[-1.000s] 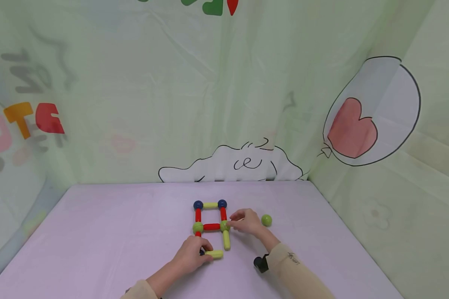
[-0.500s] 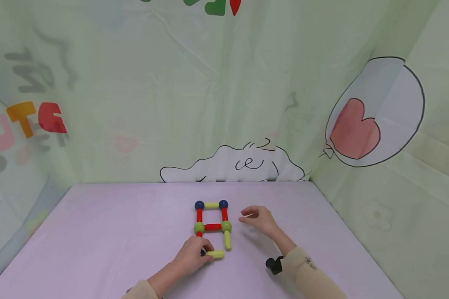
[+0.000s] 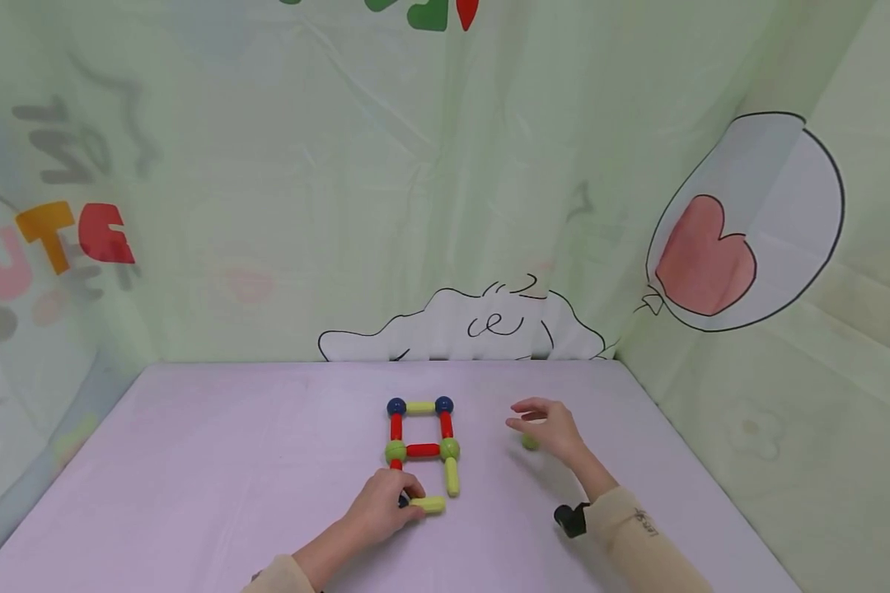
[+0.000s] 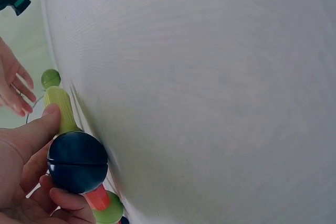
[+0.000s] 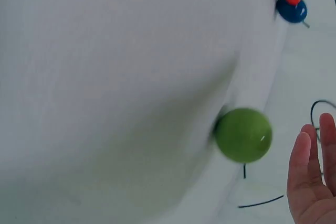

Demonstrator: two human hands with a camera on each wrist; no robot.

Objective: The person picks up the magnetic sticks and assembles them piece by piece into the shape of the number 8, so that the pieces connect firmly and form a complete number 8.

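Observation:
In the head view, red and yellow-green rods joined by balls form a flat square on the table, with blue balls (image 3: 444,405) at the far corners and green balls (image 3: 450,448) at the near ones. A yellow-green magnetic rod (image 3: 452,478) extends from the near right corner. My left hand (image 3: 380,504) grips a second yellow-green magnetic rod (image 4: 59,97) beside a dark blue ball (image 4: 77,162); its thumb lies on the rod, fingers round the ball's side. My right hand (image 3: 552,428) is over a loose green ball (image 5: 244,135), fingers apart and holding nothing.
The pale lilac table (image 3: 215,461) carries the frame left of the right hand. A printed curtain (image 3: 386,206) stands behind the table's far edge and along its sides. A black wrist camera (image 3: 571,520) sits below the right hand.
My right hand has left the frame's near right green ball and moved right, to the loose green ball, which it now partly covers. My left hand keeps its grip in place.

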